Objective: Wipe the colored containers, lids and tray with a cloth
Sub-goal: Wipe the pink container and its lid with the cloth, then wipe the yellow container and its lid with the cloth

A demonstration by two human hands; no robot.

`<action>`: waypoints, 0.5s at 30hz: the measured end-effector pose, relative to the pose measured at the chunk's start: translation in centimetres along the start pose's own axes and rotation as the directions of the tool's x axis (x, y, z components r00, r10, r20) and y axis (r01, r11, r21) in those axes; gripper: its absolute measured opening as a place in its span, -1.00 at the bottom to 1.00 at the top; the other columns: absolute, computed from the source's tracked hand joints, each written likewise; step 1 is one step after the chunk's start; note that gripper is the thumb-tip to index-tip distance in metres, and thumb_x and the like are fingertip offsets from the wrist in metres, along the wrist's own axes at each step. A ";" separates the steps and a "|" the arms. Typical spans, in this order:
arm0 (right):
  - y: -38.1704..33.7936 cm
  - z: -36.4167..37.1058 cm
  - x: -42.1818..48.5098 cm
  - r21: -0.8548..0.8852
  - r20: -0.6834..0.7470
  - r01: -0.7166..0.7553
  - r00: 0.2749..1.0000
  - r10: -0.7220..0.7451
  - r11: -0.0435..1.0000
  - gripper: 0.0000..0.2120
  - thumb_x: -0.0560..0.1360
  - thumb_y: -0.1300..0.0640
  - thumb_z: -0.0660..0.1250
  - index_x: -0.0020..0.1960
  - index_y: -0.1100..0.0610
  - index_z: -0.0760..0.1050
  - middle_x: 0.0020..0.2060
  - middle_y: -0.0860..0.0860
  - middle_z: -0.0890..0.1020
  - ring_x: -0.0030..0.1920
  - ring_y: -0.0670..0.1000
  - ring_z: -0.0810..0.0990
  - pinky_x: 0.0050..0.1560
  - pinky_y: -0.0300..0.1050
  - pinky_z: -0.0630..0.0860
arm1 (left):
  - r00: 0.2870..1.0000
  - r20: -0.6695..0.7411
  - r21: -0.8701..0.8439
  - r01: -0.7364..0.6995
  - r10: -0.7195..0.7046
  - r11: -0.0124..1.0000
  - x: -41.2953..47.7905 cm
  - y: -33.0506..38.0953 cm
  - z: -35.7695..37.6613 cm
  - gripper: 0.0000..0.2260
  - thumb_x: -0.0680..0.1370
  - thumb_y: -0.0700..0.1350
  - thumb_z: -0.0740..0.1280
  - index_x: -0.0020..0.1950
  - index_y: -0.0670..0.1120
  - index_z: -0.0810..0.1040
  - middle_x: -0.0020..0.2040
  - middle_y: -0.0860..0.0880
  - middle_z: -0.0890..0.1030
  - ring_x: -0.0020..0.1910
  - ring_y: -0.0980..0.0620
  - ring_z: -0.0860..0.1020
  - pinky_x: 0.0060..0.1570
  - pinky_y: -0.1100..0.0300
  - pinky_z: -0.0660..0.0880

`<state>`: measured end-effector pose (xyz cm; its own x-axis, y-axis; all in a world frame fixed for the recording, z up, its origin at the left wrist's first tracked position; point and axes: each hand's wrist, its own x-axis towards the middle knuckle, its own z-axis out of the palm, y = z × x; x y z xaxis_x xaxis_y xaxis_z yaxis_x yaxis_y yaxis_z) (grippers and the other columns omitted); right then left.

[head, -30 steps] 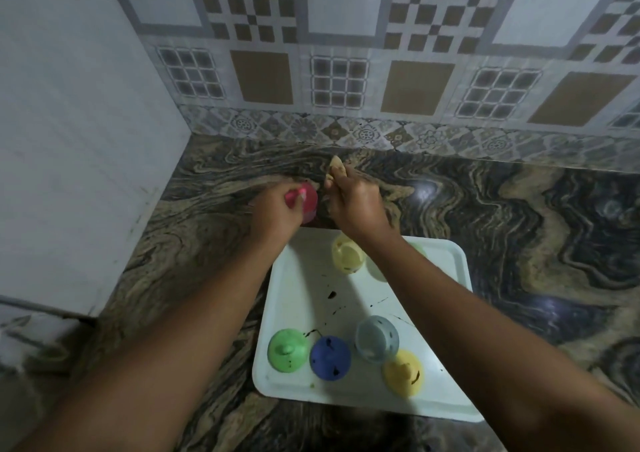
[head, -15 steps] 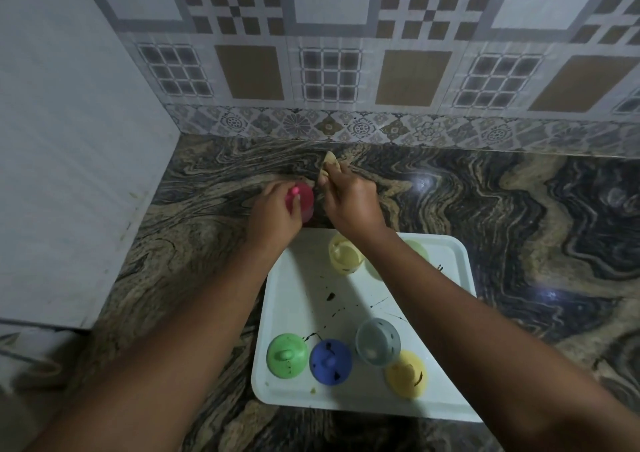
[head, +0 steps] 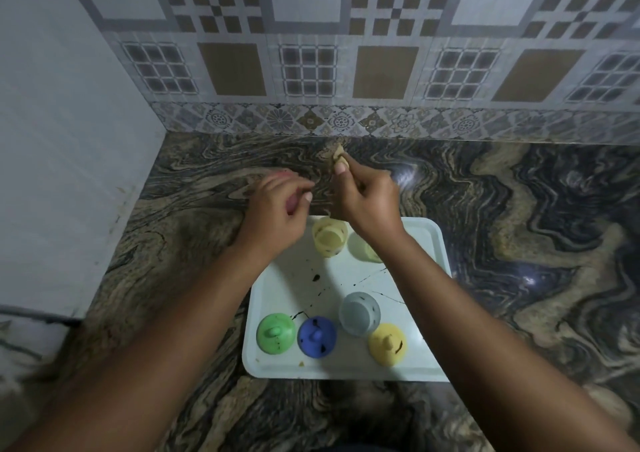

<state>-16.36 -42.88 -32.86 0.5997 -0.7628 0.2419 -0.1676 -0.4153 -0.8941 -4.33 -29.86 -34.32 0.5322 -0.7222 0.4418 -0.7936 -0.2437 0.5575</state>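
My left hand (head: 273, 209) curls round a pink container (head: 293, 202), which shows only between the fingers, above the counter just behind the tray. Beside it, my right hand (head: 365, 202) grips a beige cloth (head: 337, 155) whose tip sticks out past the thumb. A white tray (head: 277, 278) with dark splatters holds a yellow container (head: 329, 240), a pale green container (head: 363, 249) partly under my right forearm, and a grey-blue container (head: 359, 313). A green lid (head: 276, 333), a blue lid (head: 317, 336) and a yellow lid (head: 387, 344) sit along its front edge.
The tray lies on a dark marbled counter (head: 519, 243). A tiled wall (head: 311, 70) closes the back and a plain white wall (head: 69, 139) stands close on the left.
My left hand has turned over the pink container, so less of it shows than before. The right hand keeps the cloth beside it. The things on the tray have not moved.
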 end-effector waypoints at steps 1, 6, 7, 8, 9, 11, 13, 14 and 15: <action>0.1 -0.4 -0.6 0.003 -0.002 -0.014 1.000 0.014 1.000 -0.68 0.65 0.00 0.28 0.34 0.05 0.61 -0.50 -0.18 0.45 -0.42 -0.20 0.34 -0.35 -0.23 0.34 | 0.998 0.058 0.027 0.004 -0.006 1.000 -0.7 0.2 0.2 -0.79 0.52 -0.12 0.35 0.08 -0.14 0.68 0.09 -0.11 0.68 0.17 -0.14 0.55 0.24 0.08 0.42; 1.3 -1.6 -4.0 0.014 0.022 -0.091 0.996 0.091 0.996 -0.65 0.64 -0.07 0.26 0.32 0.05 0.62 -0.43 -0.06 0.42 -0.38 -0.12 0.34 -0.34 -0.17 0.32 | 0.930 0.363 0.209 -0.018 -0.061 0.978 -4.1 0.9 1.6 -0.73 0.47 0.04 0.36 0.09 -0.01 0.69 0.20 -0.08 0.61 0.28 -0.18 0.43 0.21 -0.16 0.45; 1.5 -1.8 -4.6 0.020 0.023 -0.110 0.994 0.110 0.994 -0.65 0.64 -0.07 0.26 0.31 0.06 0.62 -0.43 -0.06 0.43 -0.37 -0.12 0.34 -0.34 -0.17 0.32 | 0.912 0.401 0.237 -0.008 -0.090 0.971 -4.6 1.2 1.9 -0.74 0.49 0.04 0.38 0.12 0.00 0.67 0.27 -0.07 0.57 0.34 -0.16 0.38 0.23 -0.18 0.42; 1.5 -2.1 -5.2 0.026 0.025 -0.129 0.991 0.129 0.991 -0.66 0.65 -0.06 0.27 0.32 0.06 0.62 -0.43 -0.07 0.43 -0.36 -0.12 0.34 -0.35 -0.17 0.30 | 0.900 0.420 0.261 0.002 -0.116 0.965 -5.0 1.4 2.2 -0.74 0.50 0.04 0.39 0.15 0.01 0.66 0.34 -0.07 0.52 0.40 -0.13 0.33 0.25 -0.20 0.39; 1.5 -2.3 -5.6 0.029 0.028 -0.146 0.989 0.145 0.989 -0.67 0.65 -0.05 0.27 0.33 0.05 0.61 -0.44 -0.09 0.43 -0.38 -0.12 0.33 -0.37 -0.17 0.30 | 0.898 0.421 0.280 0.007 -0.130 0.960 -5.4 1.6 2.4 -0.74 0.51 0.03 0.39 0.18 0.01 0.65 0.38 -0.06 0.48 0.43 -0.12 0.30 0.25 -0.19 0.37; 1.3 -2.7 -6.4 0.025 0.047 -0.172 0.984 0.170 0.985 -0.68 0.66 -0.03 0.27 0.31 0.05 0.63 -0.47 -0.09 0.43 -0.41 -0.13 0.32 -0.38 -0.19 0.31 | 0.912 0.388 0.307 0.007 -0.132 0.952 -5.8 1.7 2.7 -0.76 0.53 0.00 0.39 0.18 0.01 0.64 0.40 -0.05 0.47 0.43 -0.13 0.31 0.23 -0.16 0.36; 1.2 -3.0 -7.0 0.029 0.059 -0.195 0.979 0.193 0.980 -0.68 0.66 -0.03 0.26 0.28 0.09 0.64 -0.51 -0.15 0.44 -0.44 -0.14 0.36 -0.36 -0.22 0.36 | 0.929 0.347 0.336 0.008 -0.131 0.942 -5.8 1.5 3.0 -0.80 0.52 -0.04 0.38 0.13 0.02 0.66 0.37 -0.01 0.49 0.39 -0.13 0.34 0.17 -0.13 0.37; 1.1 -3.2 -7.1 0.033 0.055 -0.203 0.978 0.201 0.979 -0.69 0.66 -0.02 0.26 0.29 0.08 0.64 -0.54 -0.17 0.45 -0.45 -0.18 0.37 -0.36 -0.26 0.37 | 0.935 0.331 0.349 0.004 -0.127 0.937 -5.7 1.4 3.1 -0.82 0.52 -0.06 0.38 0.10 0.03 0.67 0.35 0.01 0.49 0.36 -0.12 0.36 0.14 -0.12 0.37; 0.9 -3.4 -7.3 0.036 0.050 -0.207 0.977 0.205 0.978 -0.70 0.66 0.00 0.27 0.30 0.08 0.63 -0.56 -0.19 0.45 -0.47 -0.20 0.39 -0.37 -0.33 0.36 | 0.939 0.321 0.354 0.004 -0.125 0.935 -5.7 1.4 3.1 -0.84 0.52 -0.07 0.38 0.07 0.03 0.67 0.33 0.02 0.50 0.34 -0.12 0.37 0.12 -0.11 0.36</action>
<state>-23.50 -39.36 -34.18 0.5907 -0.8061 0.0342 -0.2600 -0.2302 -0.9378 -9.41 -28.11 -38.23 0.5043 -0.8553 0.1189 -0.8446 -0.4598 0.2741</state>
